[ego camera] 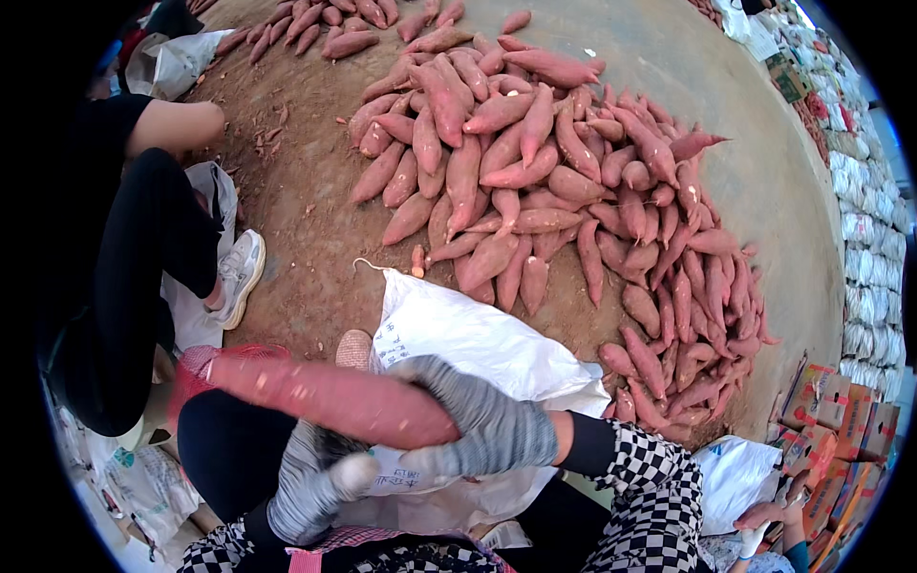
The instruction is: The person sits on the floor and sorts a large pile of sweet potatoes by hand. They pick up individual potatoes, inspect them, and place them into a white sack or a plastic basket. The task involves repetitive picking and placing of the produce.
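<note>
A large red-skinned sweet potato [337, 401] lies slantwise in front of me, its right end gripped by my right hand [480, 422] in a grey knit glove. My left hand [319, 473], gloved alike, is just below the middle of the sweet potato with its thumb raised; whether it touches is unclear, as the potato covers part of it. Under the hands, a white woven sack [473, 329] with printed writing spreads over my lap. Beyond it rises a big heap of sweet potatoes [501, 172] on the earthy floor.
To the left sits a person [157, 215] in dark clothes, one shoe near the heap. A red mesh bag [190, 379] lies by my left knee. At right are printed cartons [824, 444], a white sack [738, 480], another person's gloved hand [752, 537] and stacked white bundles [870, 265].
</note>
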Motion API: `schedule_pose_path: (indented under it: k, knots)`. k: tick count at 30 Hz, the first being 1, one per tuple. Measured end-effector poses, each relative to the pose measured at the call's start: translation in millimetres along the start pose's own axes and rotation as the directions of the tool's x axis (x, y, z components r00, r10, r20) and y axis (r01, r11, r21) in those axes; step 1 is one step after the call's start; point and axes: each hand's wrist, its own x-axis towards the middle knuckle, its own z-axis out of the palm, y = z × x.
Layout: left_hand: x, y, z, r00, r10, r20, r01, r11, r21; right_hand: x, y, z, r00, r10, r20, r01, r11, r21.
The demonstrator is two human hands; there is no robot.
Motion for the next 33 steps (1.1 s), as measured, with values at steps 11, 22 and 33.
schedule_pose_path:
  k: [11, 22, 33]
  knots:
    - [-2.4, -8.2, -7.9, 0.928, 0.041, -0.371, -0.06, 0.997, -0.039, 28.7, 167.2, -149.1, 0.884, 0.359, -0.299, -0.314, -0.017, -0.949]
    - [3.1, -8.4, -2.1, 0.908, 0.027, -0.418, -0.043, 0.999, -0.029, 7.9, 211.8, -174.3, 0.892, 0.448, 0.054, 0.138, -0.157, -0.978]
    - [5.7, -6.7, -3.8, 0.911, -0.023, -0.411, 0.002, 0.999, -0.053, -45.8, 219.0, -167.5, 0.868, 0.148, -0.474, -0.477, -0.02, -0.879]
